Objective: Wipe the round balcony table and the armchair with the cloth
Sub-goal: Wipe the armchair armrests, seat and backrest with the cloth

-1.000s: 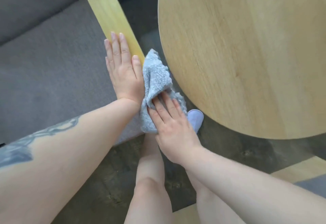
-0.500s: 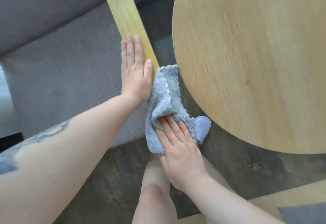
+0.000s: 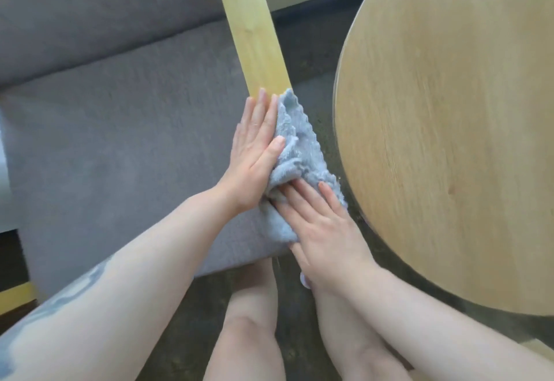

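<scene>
Grey fleecy cloth (image 3: 295, 156), one piece, bunched over the near end of the armchair (image 3: 120, 141)'s pale wooden armrest (image 3: 248, 24). Two hands on it. Left hand (image 3: 254, 153) lies flat with fingers together, palm down, covering the cloth's 9 o'clock edge. Right hand (image 3: 323, 224) at the cloth's 5 o'clock, fingers spread, pressing it down; neither hand closes around it. One armrest in view, running toward 12 o'clock. Grey seat cushion fills the 9 o'clock side. One round table (image 3: 449, 129), light wood, stands at 3 o'clock, near the cloth but apart, a strip of dark floor (image 3: 305, 60) between. Two bare legs (image 3: 245, 335) at 6 o'clock. Left forearm carries a tattoo (image 3: 75, 290).
</scene>
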The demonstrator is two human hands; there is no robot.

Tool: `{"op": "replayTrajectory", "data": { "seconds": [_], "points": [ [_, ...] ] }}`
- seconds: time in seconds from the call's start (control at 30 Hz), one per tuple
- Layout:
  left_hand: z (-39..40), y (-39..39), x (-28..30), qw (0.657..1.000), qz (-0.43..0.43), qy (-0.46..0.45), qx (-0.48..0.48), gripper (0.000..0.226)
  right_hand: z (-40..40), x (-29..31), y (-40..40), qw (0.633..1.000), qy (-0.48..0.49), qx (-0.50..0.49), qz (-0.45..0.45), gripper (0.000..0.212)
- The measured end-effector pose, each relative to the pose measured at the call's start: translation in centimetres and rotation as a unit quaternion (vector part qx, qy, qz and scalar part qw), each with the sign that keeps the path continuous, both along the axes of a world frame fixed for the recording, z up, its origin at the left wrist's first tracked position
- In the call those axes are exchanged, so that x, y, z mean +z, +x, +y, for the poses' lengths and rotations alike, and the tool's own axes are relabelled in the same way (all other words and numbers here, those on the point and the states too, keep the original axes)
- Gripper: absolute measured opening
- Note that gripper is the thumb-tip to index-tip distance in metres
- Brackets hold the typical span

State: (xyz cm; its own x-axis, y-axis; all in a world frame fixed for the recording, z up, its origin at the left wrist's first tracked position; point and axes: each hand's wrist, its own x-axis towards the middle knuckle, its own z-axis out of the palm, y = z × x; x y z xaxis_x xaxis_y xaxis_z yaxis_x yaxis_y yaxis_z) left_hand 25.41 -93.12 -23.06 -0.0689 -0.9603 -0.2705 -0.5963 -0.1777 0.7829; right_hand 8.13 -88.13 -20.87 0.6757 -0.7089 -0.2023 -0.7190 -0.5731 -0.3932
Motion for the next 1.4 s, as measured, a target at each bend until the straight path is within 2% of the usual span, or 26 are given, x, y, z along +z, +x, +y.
{"op": "replayTrajectory", "data": {
  "seconds": [0.07, 0.13, 0.2, 0.27, 0.4, 0.5, 0.6, 0.67, 0.77, 0.83, 0.97, 1.03, 1.1, 1.2, 1.3, 1.4],
  "points": [
    [-0.3, 0.0, 0.2, 0.998, 0.015, -0.026, 0.053, 0.059, -2.4, -0.5, 2.2, 0.998, -0.001, -0.054, -0.008, 0.065],
    [-1.0, 0.3, 0.6, 0.995, 0.01, -0.027, 0.092, 0.058, -1.3, 0.0, 3.4, 0.993, 0.018, -0.119, 0.019, 0.069],
    [-2.2, 0.8, 0.9, 0.996, -0.015, -0.013, 0.088, 0.057, 1.2, 0.9, 3.5, 0.987, 0.023, -0.153, 0.046, 0.072],
    [-3.7, 1.5, 1.2, 0.998, -0.03, 0.006, 0.059, 0.058, 0.2, 0.8, 3.8, 0.989, 0.028, -0.136, 0.048, 0.072],
    [-6.8, 3.5, 1.4, 0.998, -0.043, 0.01, 0.035, 0.062, -8.6, -0.2, 7.5, 0.99, 0.008, -0.134, 0.036, 0.071],
    [-8.5, 5.1, 1.3, 0.998, -0.043, 0.01, 0.045, 0.064, -7.8, 0.3, 8.3, 0.985, 0.01, -0.166, 0.044, 0.069],
    [-8.9, 5.7, 0.8, 0.999, -0.019, 0.001, 0.049, 0.063, -6.0, 0.5, 7.2, 0.989, 0.007, -0.141, 0.045, 0.066],
    [-8.9, 5.0, 0.6, 0.997, 0.016, -0.01, 0.075, 0.062, -8.7, -0.2, 8.0, 0.992, 0.01, -0.12, 0.035, 0.066],
    [-9.4, 3.5, 0.7, 0.978, 0.068, -0.015, 0.197, 0.061, -15.8, -1.2, 11.1, 0.995, -0.003, -0.095, 0.041, 0.061],
    [-10.8, 2.9, 1.1, 0.96, 0.061, 0.004, 0.274, 0.061, -19.1, -1.5, 12.0, 0.995, -0.019, -0.088, 0.044, 0.058],
    [-13.2, 2.1, 1.9, 0.947, 0.083, 0.049, 0.307, 0.051, -16.9, -0.4, 10.8, 0.992, 0.054, -0.111, -0.018, 0.063],
    [-13.9, 1.8, 1.7, 0.944, 0.058, 0.047, 0.321, 0.052, -17.5, 0.2, 9.6, 0.996, 0.073, -0.048, 0.001, 0.062],
    [-14.6, 1.8, 1.4, 0.943, 0.018, 0.02, 0.332, 0.056, -22.5, 0.3, 10.1, 0.998, 0.039, 0.024, 0.052, 0.058],
    [-16.7, 2.1, 1.0, 0.934, 0.039, 0.015, 0.354, 0.057, -30.3, 0.5, 12.7, 0.997, 0.015, 0.024, 0.074, 0.052],
    [-17.9, 1.9, 0.4, 0.919, 0.052, -0.003, 0.39, 0.056, -30.8, 0.4, 12.9, 0.997, 0.03, 0.041, 0.06, 0.051],
    [-17.2, 0.9, -0.8, 0.916, -0.105, -0.036, 0.386, 0.06, -30.8, 0.4, 12.3, 0.995, 0.025, 0.08, 0.061, 0.053]
  ]
}}
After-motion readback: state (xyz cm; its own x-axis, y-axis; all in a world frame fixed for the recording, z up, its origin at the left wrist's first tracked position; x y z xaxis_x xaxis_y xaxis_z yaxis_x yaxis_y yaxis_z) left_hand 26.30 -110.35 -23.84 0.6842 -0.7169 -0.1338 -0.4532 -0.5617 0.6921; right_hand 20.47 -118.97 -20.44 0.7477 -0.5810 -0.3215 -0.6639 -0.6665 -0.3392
